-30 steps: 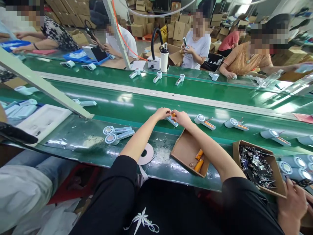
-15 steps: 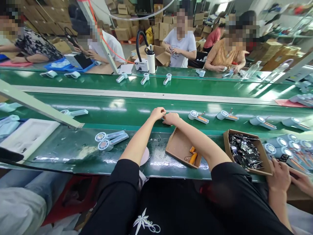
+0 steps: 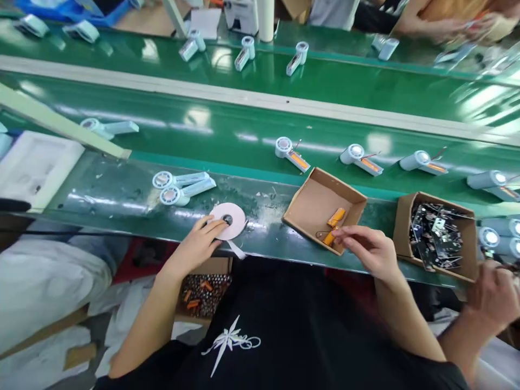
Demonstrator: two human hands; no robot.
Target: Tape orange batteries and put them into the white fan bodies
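Note:
My left hand [image 3: 197, 246] is closed on a roll of white tape [image 3: 233, 226], its fingers reaching over the disc to the dark core. A loose tape end [image 3: 236, 249] hangs past the bench edge. Over a shallow cardboard box [image 3: 314, 192], my right hand [image 3: 374, 249] pinches the end of an orange battery [image 3: 328, 237] with thumb and forefinger. Another orange battery [image 3: 336, 217] lies just behind it in the same box. To the left of the roll rest two light-blue handheld fan bodies [image 3: 173, 195], side by side on the bench.
Open fan housings with orange batteries, one of them a near housing [image 3: 298, 161], lie along the green belt [image 3: 227, 143]. At right stands a carton of circuit boards [image 3: 402, 227], with a co-worker's hand [image 3: 493, 295] beside it. A white foam tray [image 3: 44, 162] and slanted post [image 3: 60, 122] are left.
Both hands have parted from above the belt and come back toward me: the left to the tape roll, the right to a battery in the box. The view has tilted down.

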